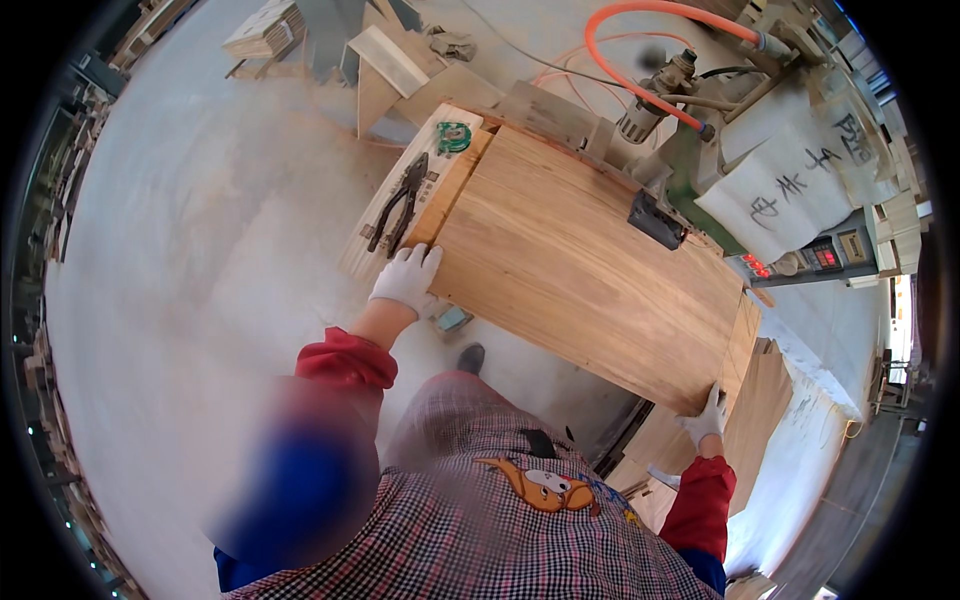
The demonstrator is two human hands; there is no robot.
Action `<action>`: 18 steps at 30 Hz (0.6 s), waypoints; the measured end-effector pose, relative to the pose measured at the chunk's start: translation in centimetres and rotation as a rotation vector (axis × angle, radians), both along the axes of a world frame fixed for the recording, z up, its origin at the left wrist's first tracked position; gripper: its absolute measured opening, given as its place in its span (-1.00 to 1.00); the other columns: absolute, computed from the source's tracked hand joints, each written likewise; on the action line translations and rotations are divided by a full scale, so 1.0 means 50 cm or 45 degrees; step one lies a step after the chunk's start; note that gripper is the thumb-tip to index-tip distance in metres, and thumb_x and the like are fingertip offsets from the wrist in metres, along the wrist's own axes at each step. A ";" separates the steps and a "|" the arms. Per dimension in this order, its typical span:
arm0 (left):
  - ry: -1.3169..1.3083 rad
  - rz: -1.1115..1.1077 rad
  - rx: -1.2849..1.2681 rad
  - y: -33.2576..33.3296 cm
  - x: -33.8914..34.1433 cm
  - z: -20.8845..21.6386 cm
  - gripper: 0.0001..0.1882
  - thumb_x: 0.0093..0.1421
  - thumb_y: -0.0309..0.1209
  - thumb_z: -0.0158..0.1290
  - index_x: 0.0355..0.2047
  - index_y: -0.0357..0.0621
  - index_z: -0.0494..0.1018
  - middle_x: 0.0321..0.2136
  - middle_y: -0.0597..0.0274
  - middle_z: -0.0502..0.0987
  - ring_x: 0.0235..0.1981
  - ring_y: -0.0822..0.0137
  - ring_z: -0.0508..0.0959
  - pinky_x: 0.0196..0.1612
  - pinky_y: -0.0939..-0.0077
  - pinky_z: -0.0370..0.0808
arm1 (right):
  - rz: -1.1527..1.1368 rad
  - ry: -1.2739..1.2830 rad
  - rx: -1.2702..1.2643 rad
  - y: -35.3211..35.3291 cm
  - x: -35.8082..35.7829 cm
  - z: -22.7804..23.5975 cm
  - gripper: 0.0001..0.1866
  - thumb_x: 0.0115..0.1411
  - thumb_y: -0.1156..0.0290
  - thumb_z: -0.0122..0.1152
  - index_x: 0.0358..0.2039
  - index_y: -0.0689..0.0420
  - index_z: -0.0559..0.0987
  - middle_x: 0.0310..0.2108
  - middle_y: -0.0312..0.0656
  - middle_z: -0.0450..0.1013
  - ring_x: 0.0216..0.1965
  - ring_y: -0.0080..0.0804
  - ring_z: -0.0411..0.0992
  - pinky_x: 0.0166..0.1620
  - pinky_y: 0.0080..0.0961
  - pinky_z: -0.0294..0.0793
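A wide wooden board (585, 255) is seen from above, laid flat and slanted across the middle of the scene, from far left to near right. Its near left corner is touched by the white-gloved left hand (408, 278), whose fingers are laid narrowly together over the edge; whether it is gripped cannot be made out. Its near right corner is touched by the gloved right hand (706, 418), with the thumb and fingers slightly parted; a firm hold cannot be made out there either. To the left of the board, dark pliers (400, 205) and a green roll (453, 137) are borne by a pale ledge (365, 240). The far right edge is overhung by a machine, to which a black block (656, 220), a white cover (780, 200) and an orange hose (597, 30) are fitted. A checked apron (480, 440) is worn nearest the viewer
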State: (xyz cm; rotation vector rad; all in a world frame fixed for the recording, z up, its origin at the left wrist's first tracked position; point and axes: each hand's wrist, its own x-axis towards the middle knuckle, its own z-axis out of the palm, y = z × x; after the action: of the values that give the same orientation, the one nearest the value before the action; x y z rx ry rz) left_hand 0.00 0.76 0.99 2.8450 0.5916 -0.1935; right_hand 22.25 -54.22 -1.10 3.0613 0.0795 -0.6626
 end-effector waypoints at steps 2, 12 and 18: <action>0.011 0.006 -0.020 -0.002 0.002 0.006 -0.19 -0.21 -0.34 0.28 0.08 -0.12 0.17 0.01 0.07 0.29 0.02 0.06 0.31 -0.01 0.27 0.37 | 0.004 0.002 0.011 -0.009 0.002 -0.009 0.35 -0.46 0.27 0.54 0.28 0.04 -0.20 0.27 0.16 -0.24 0.29 0.05 -0.20 0.27 -0.30 -0.05; -0.006 -0.019 -0.036 0.014 -0.004 -0.009 -0.19 -0.20 -0.39 0.27 0.09 -0.17 0.16 0.02 0.08 0.29 0.03 0.07 0.30 0.01 0.29 0.36 | 0.050 -0.018 0.028 -0.012 -0.001 -0.019 0.39 -0.49 0.22 0.56 0.28 0.05 -0.21 0.26 0.20 -0.25 0.28 0.07 -0.20 0.26 -0.30 -0.04; -0.001 -0.019 -0.045 0.018 -0.004 -0.006 -0.19 -0.20 -0.40 0.27 0.09 -0.17 0.16 0.03 0.08 0.29 0.04 0.07 0.30 0.02 0.29 0.36 | 0.045 -0.007 0.060 -0.021 0.002 -0.024 0.40 -0.50 0.22 0.56 0.28 0.06 -0.21 0.27 0.20 -0.26 0.29 0.07 -0.21 0.26 -0.30 -0.05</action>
State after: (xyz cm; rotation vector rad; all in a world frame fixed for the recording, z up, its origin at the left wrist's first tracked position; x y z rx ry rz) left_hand -0.19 1.65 0.68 2.8162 0.5612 -0.2030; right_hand 22.36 -55.28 -2.31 3.0988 0.1513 -0.6600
